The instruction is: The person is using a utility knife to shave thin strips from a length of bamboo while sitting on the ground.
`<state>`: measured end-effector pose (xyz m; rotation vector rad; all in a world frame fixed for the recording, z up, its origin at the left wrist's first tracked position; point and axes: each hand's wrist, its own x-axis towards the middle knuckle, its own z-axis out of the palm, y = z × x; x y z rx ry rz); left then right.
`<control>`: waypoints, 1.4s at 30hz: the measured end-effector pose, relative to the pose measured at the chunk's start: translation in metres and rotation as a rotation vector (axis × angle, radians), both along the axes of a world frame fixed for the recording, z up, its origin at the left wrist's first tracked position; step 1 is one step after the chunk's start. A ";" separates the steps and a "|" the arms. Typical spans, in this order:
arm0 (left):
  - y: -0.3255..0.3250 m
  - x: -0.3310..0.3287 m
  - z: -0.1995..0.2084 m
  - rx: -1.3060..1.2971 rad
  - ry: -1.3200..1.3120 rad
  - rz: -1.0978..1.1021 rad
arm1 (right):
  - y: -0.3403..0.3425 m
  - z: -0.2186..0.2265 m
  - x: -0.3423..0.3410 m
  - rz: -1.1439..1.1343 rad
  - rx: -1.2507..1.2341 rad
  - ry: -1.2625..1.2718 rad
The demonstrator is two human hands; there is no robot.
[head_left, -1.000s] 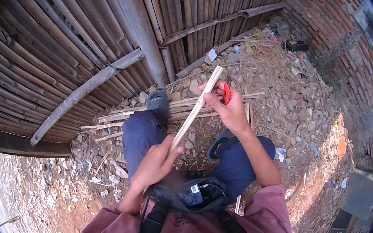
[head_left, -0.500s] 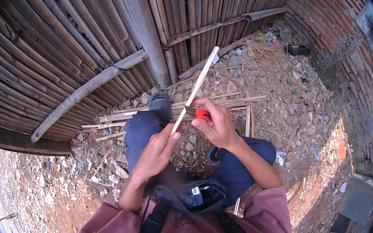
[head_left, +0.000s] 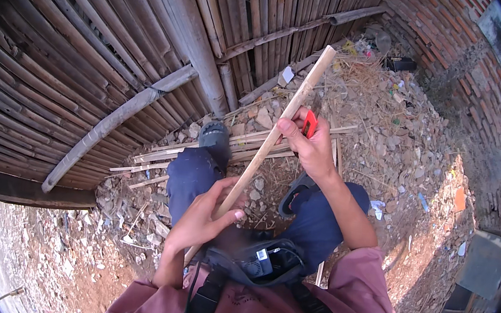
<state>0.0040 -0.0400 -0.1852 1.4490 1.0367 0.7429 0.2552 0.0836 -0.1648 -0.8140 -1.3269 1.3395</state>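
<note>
A long, pale bamboo strip (head_left: 262, 151) slants up and away from my lap, its lower end reaching past my left wrist. Around its lower part my left hand (head_left: 200, 218) is loosely closed, thumb on one side and fingers behind. Higher up, my right hand (head_left: 315, 155) pinches the strip between thumb and fingers. That same hand also keeps hold of a red-handled utility knife (head_left: 310, 124), which stands up beside the strip; its blade cannot be made out.
More split bamboo strips (head_left: 251, 147) lie across the rubble beyond my feet. A bamboo wall (head_left: 87, 61) with a thick post rises at the left and ahead; a brick wall (head_left: 462, 63) stands at the right. An open black bag (head_left: 256, 260) sits on my lap.
The strip has shifted up and to the right and slid down past my left hand. My right hand has moved up with the knife, which no longer lies across the strip.
</note>
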 end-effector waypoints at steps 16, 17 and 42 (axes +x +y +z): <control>-0.018 -0.016 -0.006 -0.004 0.231 0.062 | 0.012 0.019 0.031 -0.330 0.180 -0.103; -0.018 -0.012 -0.005 0.022 0.226 0.097 | 0.008 0.014 0.027 -0.293 0.177 -0.056; -0.001 0.029 0.022 0.100 0.324 0.362 | -0.045 -0.026 -0.031 -0.098 0.740 -0.785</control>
